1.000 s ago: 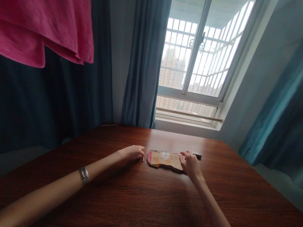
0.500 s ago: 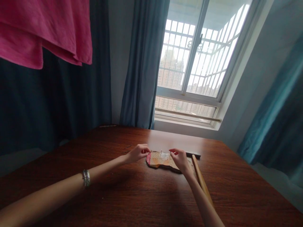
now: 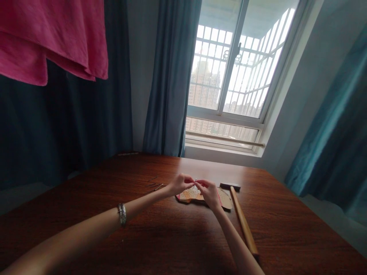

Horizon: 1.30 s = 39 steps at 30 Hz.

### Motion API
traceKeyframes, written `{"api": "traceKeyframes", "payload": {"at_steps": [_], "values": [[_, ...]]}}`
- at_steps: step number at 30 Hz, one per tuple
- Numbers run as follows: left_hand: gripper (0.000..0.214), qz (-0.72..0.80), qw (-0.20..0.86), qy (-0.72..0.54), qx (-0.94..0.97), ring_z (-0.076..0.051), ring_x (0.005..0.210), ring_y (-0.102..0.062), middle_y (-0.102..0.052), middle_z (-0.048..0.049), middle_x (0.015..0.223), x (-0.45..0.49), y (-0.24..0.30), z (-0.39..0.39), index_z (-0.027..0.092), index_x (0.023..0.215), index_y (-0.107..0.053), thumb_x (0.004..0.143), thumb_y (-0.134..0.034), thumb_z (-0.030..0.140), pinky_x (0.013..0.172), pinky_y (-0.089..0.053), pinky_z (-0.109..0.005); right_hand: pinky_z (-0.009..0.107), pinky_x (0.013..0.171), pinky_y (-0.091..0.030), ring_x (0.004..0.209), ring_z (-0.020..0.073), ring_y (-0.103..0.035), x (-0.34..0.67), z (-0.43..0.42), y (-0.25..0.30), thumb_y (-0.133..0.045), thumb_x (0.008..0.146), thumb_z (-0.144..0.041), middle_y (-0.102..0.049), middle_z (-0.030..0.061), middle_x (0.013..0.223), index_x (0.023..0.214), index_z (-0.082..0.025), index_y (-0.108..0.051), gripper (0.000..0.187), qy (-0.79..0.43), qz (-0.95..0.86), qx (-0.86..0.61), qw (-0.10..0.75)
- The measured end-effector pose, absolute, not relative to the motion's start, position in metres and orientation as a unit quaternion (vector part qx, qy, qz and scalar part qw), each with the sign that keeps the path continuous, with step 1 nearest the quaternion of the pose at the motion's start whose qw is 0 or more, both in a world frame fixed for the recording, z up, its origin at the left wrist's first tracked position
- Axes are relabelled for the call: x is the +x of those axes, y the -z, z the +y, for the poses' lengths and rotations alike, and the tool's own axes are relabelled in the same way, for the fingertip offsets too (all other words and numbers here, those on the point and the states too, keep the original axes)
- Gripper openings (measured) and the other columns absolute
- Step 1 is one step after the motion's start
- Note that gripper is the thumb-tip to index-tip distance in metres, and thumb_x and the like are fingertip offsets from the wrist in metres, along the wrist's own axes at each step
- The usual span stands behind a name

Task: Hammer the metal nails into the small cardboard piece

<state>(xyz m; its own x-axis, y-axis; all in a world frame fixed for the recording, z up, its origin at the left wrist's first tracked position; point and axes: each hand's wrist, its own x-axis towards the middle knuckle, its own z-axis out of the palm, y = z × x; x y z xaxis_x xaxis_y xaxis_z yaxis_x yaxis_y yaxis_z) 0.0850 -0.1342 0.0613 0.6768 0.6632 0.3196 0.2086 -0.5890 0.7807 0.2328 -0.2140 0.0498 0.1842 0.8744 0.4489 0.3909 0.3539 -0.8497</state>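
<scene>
A flat wooden piece point(image 3: 224, 198) with a pink, dotted surface lies on the dark wooden table point(image 3: 172, 236). A thin nail point(image 3: 195, 181) stands upright on it. My left hand point(image 3: 180, 185) and my right hand point(image 3: 208, 192) meet over the piece, fingers pinched together at the nail. Which hand actually grips the nail is hard to tell. A bracelet point(image 3: 122, 214) sits on my left wrist.
A hammer with a long wooden handle point(image 3: 243, 223) and dark head point(image 3: 229, 186) lies right of the piece. Several loose nails point(image 3: 155, 186) lie on the table to the left. Behind are a window, blue curtains and a hanging pink cloth point(image 3: 54, 36).
Both hands moved inward from the ends of the wooden piece and now pinch together at the upright nail. The hammer handle has come into view beside my right arm.
</scene>
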Motion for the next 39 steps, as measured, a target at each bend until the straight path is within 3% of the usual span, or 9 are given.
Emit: {"api": "traceKeyframes", "payload": {"at_steps": [9,15,24,32,39], "values": [[0.029,0.308,0.291,-0.329,0.844,-0.014,0.066,-0.056,-0.067,-0.0060,0.073,0.091,-0.063,-0.116,0.012,0.084,-0.069,0.072,-0.054,0.034,0.059,-0.042,-0.022,0.026,0.055,-0.047,0.067,0.0176,-0.060,0.250,-0.185,-0.036,-0.049,0.075,-0.043,-0.068,0.0060,0.076,0.084,-0.015,-0.068,0.035,-0.168,-0.595,-0.566,0.546],[0.026,0.358,0.395,-0.341,0.774,-0.014,0.063,-0.058,-0.066,-0.0070,0.076,0.089,-0.039,-0.090,0.009,0.084,-0.066,0.067,-0.049,0.019,0.057,-0.045,-0.023,0.029,0.064,-0.047,0.068,0.0182,-0.060,0.251,-0.170,-0.021,-0.053,0.073,-0.040,-0.069,0.0059,0.075,0.079,-0.015,-0.069,0.030,-0.169,-0.610,-0.573,0.521],[0.028,0.381,0.438,-0.338,0.741,-0.014,0.065,-0.059,-0.066,-0.0070,0.076,0.092,-0.016,-0.080,0.008,0.083,-0.066,0.061,-0.049,0.010,0.058,-0.046,-0.024,0.028,0.067,-0.045,0.071,0.0175,-0.061,0.251,-0.168,-0.008,-0.048,0.076,-0.033,-0.069,0.0047,0.078,0.079,-0.017,-0.068,0.026,-0.147,-0.631,-0.575,0.501],[0.033,0.323,0.395,-0.339,0.790,-0.018,0.077,-0.060,-0.067,-0.0079,0.085,0.097,-0.014,-0.085,0.010,0.093,-0.065,0.067,-0.058,0.030,0.067,-0.046,-0.026,0.025,0.065,-0.044,0.069,0.0154,-0.060,0.253,-0.167,-0.003,-0.048,0.076,-0.032,-0.068,0.0026,0.076,0.080,-0.019,-0.068,0.024,-0.128,-0.648,-0.578,0.480],[0.036,0.304,0.353,-0.349,0.813,-0.016,0.071,-0.059,-0.067,-0.0054,0.079,0.109,-0.001,-0.089,0.012,0.086,-0.066,0.066,-0.060,0.041,0.065,-0.045,-0.024,0.024,0.064,-0.043,0.067,0.0143,-0.057,0.254,-0.163,0.003,-0.052,0.075,-0.035,-0.065,0.0012,0.074,0.078,-0.020,-0.067,0.021,-0.103,-0.650,-0.596,0.460]]}}
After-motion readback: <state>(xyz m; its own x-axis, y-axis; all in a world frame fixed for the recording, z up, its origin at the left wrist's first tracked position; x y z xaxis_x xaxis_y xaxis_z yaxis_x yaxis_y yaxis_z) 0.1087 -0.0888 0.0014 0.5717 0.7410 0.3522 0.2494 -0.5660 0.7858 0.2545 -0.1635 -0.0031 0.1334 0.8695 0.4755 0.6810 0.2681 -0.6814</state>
